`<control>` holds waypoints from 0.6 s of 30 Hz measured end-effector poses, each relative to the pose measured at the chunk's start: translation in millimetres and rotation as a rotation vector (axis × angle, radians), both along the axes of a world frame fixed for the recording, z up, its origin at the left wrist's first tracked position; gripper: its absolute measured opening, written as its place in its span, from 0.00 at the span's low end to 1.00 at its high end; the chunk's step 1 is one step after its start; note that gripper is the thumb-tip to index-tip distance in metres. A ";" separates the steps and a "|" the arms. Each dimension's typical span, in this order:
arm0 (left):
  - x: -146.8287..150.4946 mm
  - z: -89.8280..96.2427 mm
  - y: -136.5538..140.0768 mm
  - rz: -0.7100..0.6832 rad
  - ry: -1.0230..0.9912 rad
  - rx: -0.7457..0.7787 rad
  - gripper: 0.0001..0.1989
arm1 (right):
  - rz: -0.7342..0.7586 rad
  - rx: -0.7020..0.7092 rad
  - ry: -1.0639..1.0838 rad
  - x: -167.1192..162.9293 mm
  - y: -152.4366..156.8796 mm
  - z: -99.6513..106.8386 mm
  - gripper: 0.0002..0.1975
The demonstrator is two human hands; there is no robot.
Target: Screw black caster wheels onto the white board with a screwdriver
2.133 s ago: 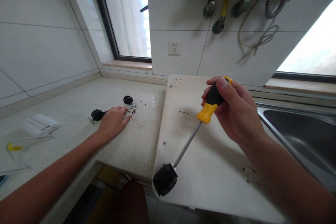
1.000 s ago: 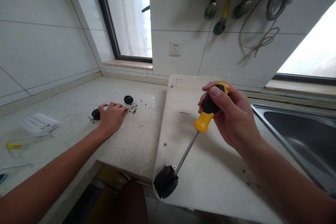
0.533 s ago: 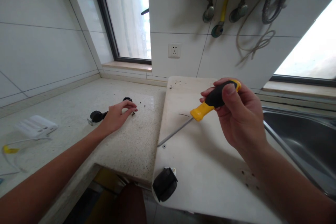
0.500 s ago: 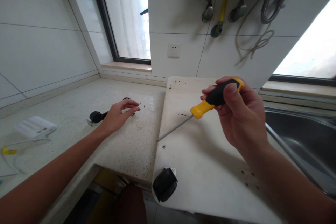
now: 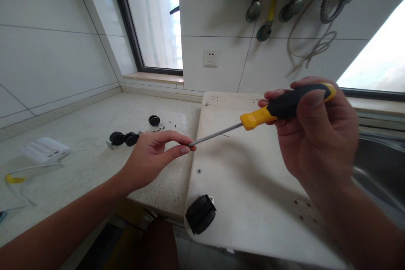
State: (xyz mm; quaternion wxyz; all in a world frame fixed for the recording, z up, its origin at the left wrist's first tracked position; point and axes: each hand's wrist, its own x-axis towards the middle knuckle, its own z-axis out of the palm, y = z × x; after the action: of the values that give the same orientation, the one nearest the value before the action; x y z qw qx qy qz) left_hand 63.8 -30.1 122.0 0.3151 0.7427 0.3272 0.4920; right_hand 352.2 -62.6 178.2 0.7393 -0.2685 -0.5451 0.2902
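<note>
Right grip [image 5: 319, 135] is clasping the screwdriver [image 5: 257, 117], left grip [image 5: 155, 154] is pinching what looks like a screw [image 5: 190, 147] at its tip, seemingly seating it, next move probably calling for steady alignment, wheel [image 5: 201, 214] sitting on the board [image 5: 243, 181] nearside of left grip.

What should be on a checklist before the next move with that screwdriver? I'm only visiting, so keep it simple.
1. Screwdriver held by its handle: ok, the right hand grips it.
2. Screwdriver tip at the fingertips of the left hand: ok, they meet.
3. Screw on that tip: cannot tell, too small and partly hidden by fingers.
4. Tip at the mounted caster: not ok, it is well apart from it.
5. Every screw in that caster's plate: cannot tell, the wheel hides most of the plate.
6. Loose screws near at hand: ok, they lie on the counter beyond the left hand.
</note>
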 end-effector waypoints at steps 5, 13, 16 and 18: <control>4.4 0.0 -3.9 -0.003 -0.065 0.018 0.09 | 0.008 0.011 -0.015 1.2 0.7 -0.1 0.06; 6.8 1.0 -7.0 0.004 -0.122 0.044 0.11 | -0.009 0.103 -0.002 -4.5 -3.2 0.5 0.06; 6.3 -0.8 -9.2 0.051 -0.102 0.108 0.10 | -0.037 0.154 -0.043 -4.6 -6.2 0.1 0.07; 5.9 -3.9 -10.4 0.097 -0.078 0.180 0.10 | -0.066 0.174 -0.086 -4.1 -8.8 -0.1 0.10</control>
State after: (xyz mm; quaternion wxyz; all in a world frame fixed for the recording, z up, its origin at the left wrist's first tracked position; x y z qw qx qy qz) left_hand 69.7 -40.5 118.1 0.2352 0.7316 0.3048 0.5626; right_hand 348.1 -71.4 178.1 0.7449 -0.2331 -0.5904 0.2055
